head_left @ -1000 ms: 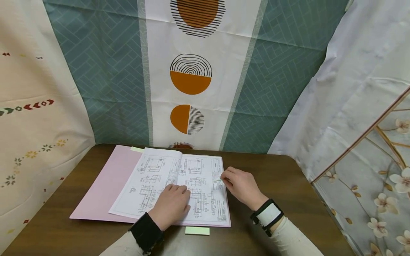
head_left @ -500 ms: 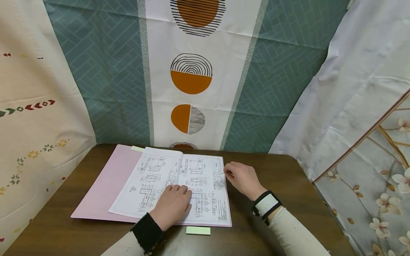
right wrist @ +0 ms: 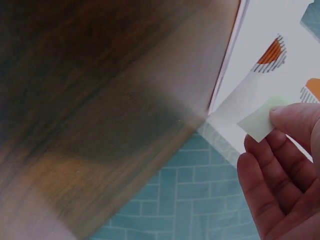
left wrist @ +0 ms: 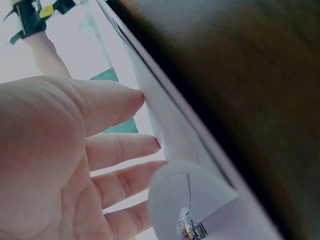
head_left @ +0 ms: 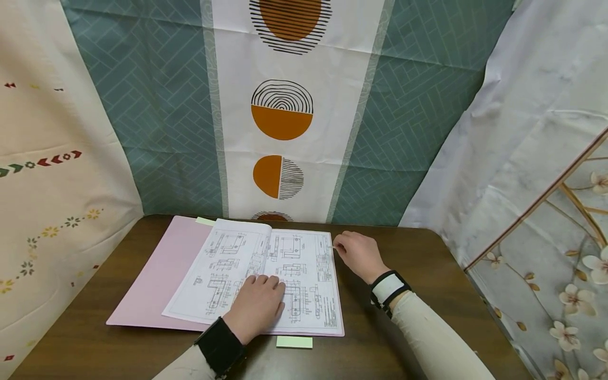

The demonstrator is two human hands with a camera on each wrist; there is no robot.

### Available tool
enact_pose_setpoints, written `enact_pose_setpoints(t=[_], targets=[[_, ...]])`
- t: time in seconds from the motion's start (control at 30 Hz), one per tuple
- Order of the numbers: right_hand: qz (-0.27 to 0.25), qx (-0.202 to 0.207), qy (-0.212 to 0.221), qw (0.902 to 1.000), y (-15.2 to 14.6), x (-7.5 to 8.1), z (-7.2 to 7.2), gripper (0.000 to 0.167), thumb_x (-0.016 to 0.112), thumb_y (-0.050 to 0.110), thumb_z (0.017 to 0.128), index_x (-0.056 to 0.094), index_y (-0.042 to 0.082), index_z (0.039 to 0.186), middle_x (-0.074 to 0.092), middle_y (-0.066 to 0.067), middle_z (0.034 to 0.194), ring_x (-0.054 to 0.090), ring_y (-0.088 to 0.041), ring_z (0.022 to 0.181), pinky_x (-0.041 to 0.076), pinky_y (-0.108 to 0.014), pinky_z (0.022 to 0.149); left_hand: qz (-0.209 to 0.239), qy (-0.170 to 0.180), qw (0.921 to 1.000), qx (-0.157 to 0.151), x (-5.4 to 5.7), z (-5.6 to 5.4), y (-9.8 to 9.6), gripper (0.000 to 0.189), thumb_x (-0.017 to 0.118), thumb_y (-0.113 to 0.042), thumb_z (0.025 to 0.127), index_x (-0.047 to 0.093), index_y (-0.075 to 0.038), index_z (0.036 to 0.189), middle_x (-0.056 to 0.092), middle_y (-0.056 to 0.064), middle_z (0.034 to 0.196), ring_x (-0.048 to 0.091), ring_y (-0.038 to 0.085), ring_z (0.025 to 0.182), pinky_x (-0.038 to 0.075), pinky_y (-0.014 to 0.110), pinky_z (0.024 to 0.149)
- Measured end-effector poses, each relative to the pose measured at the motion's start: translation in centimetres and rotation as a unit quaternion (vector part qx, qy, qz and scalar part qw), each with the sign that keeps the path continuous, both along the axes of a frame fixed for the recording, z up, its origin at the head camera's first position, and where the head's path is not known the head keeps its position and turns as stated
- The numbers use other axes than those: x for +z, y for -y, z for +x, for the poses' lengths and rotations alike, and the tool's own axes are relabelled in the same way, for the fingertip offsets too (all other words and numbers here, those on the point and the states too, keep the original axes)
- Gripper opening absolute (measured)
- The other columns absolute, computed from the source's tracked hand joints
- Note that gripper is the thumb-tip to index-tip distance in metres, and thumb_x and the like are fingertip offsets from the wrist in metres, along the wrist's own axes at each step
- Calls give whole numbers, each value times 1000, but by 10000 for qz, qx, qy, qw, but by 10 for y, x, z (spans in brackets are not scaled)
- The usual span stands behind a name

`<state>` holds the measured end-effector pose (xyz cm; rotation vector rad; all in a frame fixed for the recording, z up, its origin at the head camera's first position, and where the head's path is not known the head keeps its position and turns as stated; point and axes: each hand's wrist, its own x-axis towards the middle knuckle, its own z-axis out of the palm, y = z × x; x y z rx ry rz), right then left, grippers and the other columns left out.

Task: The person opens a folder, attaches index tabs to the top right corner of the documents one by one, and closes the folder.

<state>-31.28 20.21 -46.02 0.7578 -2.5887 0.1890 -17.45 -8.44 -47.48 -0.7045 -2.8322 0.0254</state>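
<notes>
A pink folder (head_left: 147,295) lies spread on the table, with printed technical drawings on its left page (head_left: 190,298) and right page (head_left: 328,303). My left hand (head_left: 256,306) rests across the inner part of the pages, fingers extended; its fingertips touch the paper in the left wrist view. Beside the upper right edge of the right page is my right hand (head_left: 361,256). Between thumb and fingers it pinches a pale green sticky note (right wrist: 257,122), of which one corner sticks out. In the head view that note is mostly hidden by the fingers.
A pad of pale green sticky notes (head_left: 294,342) lies at the folder's front edge. Another green slip (head_left: 205,221) shows at the folder's top left. Patterned cloths hang behind the brown table (head_left: 404,295) and at both sides.
My right hand has moved away from me, up along the right page's outer edge, carrying the sticky note. The left hand has stayed in place on the pages.
</notes>
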Motion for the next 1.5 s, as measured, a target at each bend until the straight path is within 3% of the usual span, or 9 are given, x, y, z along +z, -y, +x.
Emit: enact_pose_setpoints(t=[0.57, 0.77, 1.13, 1.5], targets=[[368, -242, -180, 9989, 6, -16, -42, 10, 88, 6, 94, 85, 15, 98, 74, 1, 84, 71, -18, 76, 58, -33, 64, 129, -166, 9998, -74, -3, 0, -1, 36, 82, -34, 98, 78, -7, 120, 74, 10, 115, 69, 34, 108, 55, 55, 94], [252, -228, -355, 9988, 7, -19, -48, 12, 89, 3, 91, 85, 14, 95, 72, 0, 81, 72, -20, 75, 59, -35, 63, 65, -113, 9999, -55, -3, 2, -1, 38, 81, -36, 100, 78, -7, 125, 74, 10, 119, 69, 33, 111, 55, 55, 97], [230, -333, -174, 9990, 13, -25, -59, 11, 85, 3, 95, 85, 14, 94, 72, -1, 81, 71, -20, 75, 59, -38, 66, 37, 48, 10000, 32, -4, 0, -2, 41, 79, -37, 101, 77, -7, 130, 74, 11, 121, 68, 34, 114, 54, 57, 99], [491, -307, -115, 9983, 15, -25, -62, 12, 86, 3, 94, 86, 14, 94, 72, -2, 84, 73, -22, 78, 61, -39, 67, 34, -169, 9998, -34, -6, 0, 0, 38, 79, -36, 101, 77, -7, 126, 73, 10, 116, 68, 34, 109, 54, 56, 96]])
